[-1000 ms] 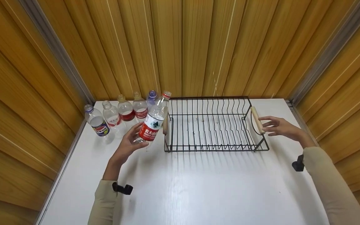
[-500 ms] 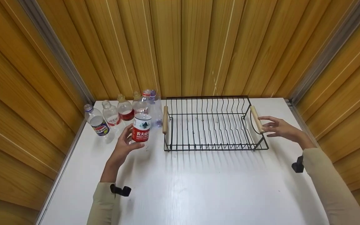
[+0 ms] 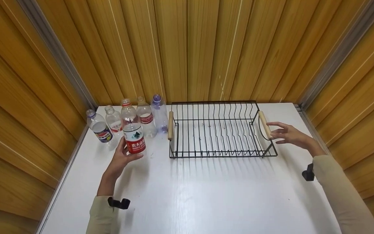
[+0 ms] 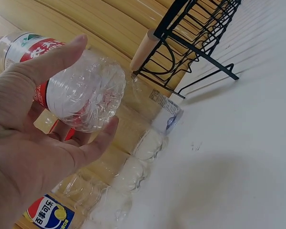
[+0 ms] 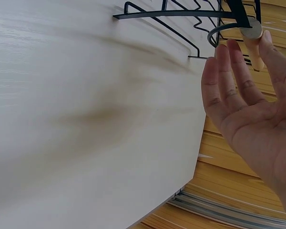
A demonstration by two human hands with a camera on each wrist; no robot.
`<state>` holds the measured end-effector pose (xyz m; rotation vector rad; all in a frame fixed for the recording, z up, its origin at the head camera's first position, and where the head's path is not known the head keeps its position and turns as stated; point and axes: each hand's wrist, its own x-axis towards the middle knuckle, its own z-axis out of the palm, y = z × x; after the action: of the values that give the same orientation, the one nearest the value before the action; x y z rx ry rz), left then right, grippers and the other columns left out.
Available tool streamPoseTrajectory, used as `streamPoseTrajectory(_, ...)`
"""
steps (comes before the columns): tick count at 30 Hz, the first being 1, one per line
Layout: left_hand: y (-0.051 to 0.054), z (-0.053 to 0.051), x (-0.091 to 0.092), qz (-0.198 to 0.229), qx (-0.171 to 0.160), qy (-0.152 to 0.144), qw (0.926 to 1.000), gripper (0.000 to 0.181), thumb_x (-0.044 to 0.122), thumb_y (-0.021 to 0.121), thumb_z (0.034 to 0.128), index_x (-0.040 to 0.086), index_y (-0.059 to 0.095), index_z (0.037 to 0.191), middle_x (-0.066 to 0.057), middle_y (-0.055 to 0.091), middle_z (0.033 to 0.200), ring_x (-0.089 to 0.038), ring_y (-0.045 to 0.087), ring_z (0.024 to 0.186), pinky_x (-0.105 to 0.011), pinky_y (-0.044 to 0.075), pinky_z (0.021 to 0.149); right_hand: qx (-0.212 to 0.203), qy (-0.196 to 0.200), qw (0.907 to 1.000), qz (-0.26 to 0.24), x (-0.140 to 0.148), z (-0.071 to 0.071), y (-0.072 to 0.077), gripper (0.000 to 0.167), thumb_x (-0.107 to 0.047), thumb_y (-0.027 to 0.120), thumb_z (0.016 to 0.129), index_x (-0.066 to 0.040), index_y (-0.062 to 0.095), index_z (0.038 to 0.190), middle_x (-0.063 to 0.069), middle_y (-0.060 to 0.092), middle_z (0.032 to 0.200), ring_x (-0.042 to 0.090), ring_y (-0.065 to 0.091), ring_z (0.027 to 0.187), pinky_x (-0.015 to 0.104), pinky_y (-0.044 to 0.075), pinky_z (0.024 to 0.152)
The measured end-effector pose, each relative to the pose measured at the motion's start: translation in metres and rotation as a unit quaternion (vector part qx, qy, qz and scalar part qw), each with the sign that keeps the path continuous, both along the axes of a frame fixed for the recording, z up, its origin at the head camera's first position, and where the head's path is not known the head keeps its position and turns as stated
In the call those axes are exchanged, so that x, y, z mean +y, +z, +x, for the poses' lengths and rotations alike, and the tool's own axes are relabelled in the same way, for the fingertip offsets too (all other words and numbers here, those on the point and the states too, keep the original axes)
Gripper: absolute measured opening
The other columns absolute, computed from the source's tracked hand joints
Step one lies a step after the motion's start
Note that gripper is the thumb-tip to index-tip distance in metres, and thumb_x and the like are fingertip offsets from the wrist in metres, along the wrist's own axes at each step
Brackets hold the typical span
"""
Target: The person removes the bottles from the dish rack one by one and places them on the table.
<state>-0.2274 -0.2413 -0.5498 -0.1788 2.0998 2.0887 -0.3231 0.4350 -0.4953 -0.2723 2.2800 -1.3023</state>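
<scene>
My left hand (image 3: 122, 158) grips a clear plastic bottle (image 3: 135, 140) with a red and white label. It is held raised off the table, in front of the row of bottles. In the left wrist view the bottle's ribbed base (image 4: 93, 93) points toward the camera, with thumb and fingers around its lower part. At the right end of a black wire dish rack (image 3: 222, 102), my right hand (image 3: 292, 136) has its fingers loosely extended by the wooden handle (image 3: 265, 125). The right wrist view has the thumb at that handle (image 5: 253, 47); firm contact cannot be told.
Behind the held bottle stand a Pepsi-labelled bottle (image 3: 102, 131), a bottle with a pink-red print (image 3: 114, 121), a red-labelled bottle (image 3: 146, 118) and a purple-necked bottle (image 3: 159, 112). The rack's left handle (image 3: 170, 126) is beside them. Wooden-patterned panels (image 3: 203, 48) enclose the white table (image 3: 200, 195).
My left hand has moved left, away from the rack, carrying the bottle, which has gone from leaning right to leaning slightly left. It now hides another bottle. My right hand stays by the handle.
</scene>
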Motion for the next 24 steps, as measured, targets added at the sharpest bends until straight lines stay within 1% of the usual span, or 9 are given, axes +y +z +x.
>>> streamPoseTrajectory(3,-0.002,0.002,-0.004,0.003,0.003,0.001,1.0000,0.114,0.012,0.084,0.0842,0.032,0.006,0.165,-0.004,0.016,0.170,-0.031,0.018,0.158,-0.056,0.034,0.122,-0.001,-0.002,1.0000,0.000,0.000,0.001,0.001,0.067,-0.022,0.061,0.103,-0.009,0.028,0.160,0.007,0.059,0.131,0.003,0.066,0.109,0.061,0.047,0.108)
streamPoseTrajectory(6,-0.003,0.005,-0.008,0.007,0.003,0.003,1.0000,0.109,0.012,0.081,0.0871,0.031,0.006,0.164,-0.004,0.019,0.169,-0.030,0.020,0.157,-0.055,0.033,0.122,0.000,0.000,1.0000,-0.001,0.000,0.002,0.001,0.067,-0.022,0.061,0.104,-0.008,0.028,0.160,0.009,0.059,0.131,0.003,0.065,0.110,0.058,0.050,0.107)
streamPoseTrajectory(8,-0.004,0.007,-0.010,0.011,0.004,0.008,0.9999,0.107,0.011,0.079,0.0884,0.030,0.007,0.165,-0.004,0.022,0.168,-0.029,0.022,0.156,-0.055,0.032,0.123,0.002,0.004,1.0000,-0.003,0.000,0.002,0.002,0.066,-0.022,0.060,0.104,-0.007,0.027,0.160,0.010,0.059,0.131,0.003,0.065,0.110,0.057,0.051,0.106)
streamPoseTrajectory(10,-0.004,0.008,-0.013,0.015,0.005,0.012,0.9998,0.106,0.010,0.078,0.0888,0.028,0.007,0.165,-0.005,0.023,0.167,-0.029,0.024,0.155,-0.054,0.032,0.123,0.003,0.004,1.0000,-0.003,-0.001,0.001,0.001,0.066,-0.022,0.060,0.104,-0.007,0.027,0.160,0.009,0.060,0.129,0.003,0.065,0.110,0.055,0.052,0.105)
streamPoseTrajectory(12,-0.004,0.010,-0.016,0.015,0.007,0.018,0.9997,0.106,0.007,0.078,0.0884,0.027,0.007,0.165,-0.006,0.023,0.167,-0.030,0.026,0.154,-0.053,0.032,0.123,0.003,0.004,1.0000,-0.005,-0.001,0.001,0.002,0.066,-0.022,0.060,0.104,-0.007,0.028,0.160,0.009,0.060,0.129,0.003,0.066,0.109,0.056,0.052,0.105)
streamPoseTrajectory(14,-0.005,0.011,-0.019,0.011,0.007,0.025,0.9996,0.106,0.004,0.077,0.0881,0.026,0.007,0.165,-0.006,0.024,0.167,-0.030,0.027,0.153,-0.053,0.032,0.123,0.005,0.006,1.0000,-0.003,-0.002,0.000,0.002,0.066,-0.022,0.060,0.104,-0.007,0.027,0.160,0.007,0.060,0.128,0.003,0.066,0.109,0.055,0.052,0.105)
streamPoseTrajectory(19,-0.004,0.017,-0.030,0.002,0.001,0.042,0.9991,0.107,-0.002,0.075,0.0866,0.024,0.007,0.165,-0.007,0.025,0.166,-0.031,0.028,0.153,-0.052,0.032,0.124,0.007,0.012,0.9999,-0.006,-0.003,0.002,0.002,0.066,-0.023,0.059,0.105,-0.007,0.026,0.160,0.010,0.061,0.129,0.003,0.066,0.109,0.060,0.050,0.106)
streamPoseTrajectory(22,-0.005,0.021,-0.035,-0.009,0.002,0.047,0.9989,0.108,-0.001,0.077,0.0858,0.024,0.008,0.165,-0.007,0.026,0.166,-0.031,0.028,0.153,-0.051,0.032,0.124,0.007,0.011,0.9999,-0.005,-0.002,0.002,0.001,0.067,-0.022,0.059,0.104,-0.007,0.026,0.160,0.007,0.062,0.127,0.003,0.067,0.109,0.059,0.050,0.106)
streamPoseTrajectory(24,-0.007,0.023,-0.039,-0.019,0.003,0.052,0.9985,0.108,0.002,0.079,0.0859,0.027,0.009,0.165,-0.006,0.027,0.166,-0.029,0.029,0.152,-0.048,0.035,0.122,0.007,0.011,0.9999,-0.002,-0.002,0.002,0.001,0.067,-0.022,0.060,0.104,-0.008,0.026,0.160,0.005,0.063,0.125,0.003,0.067,0.109,0.057,0.051,0.105)
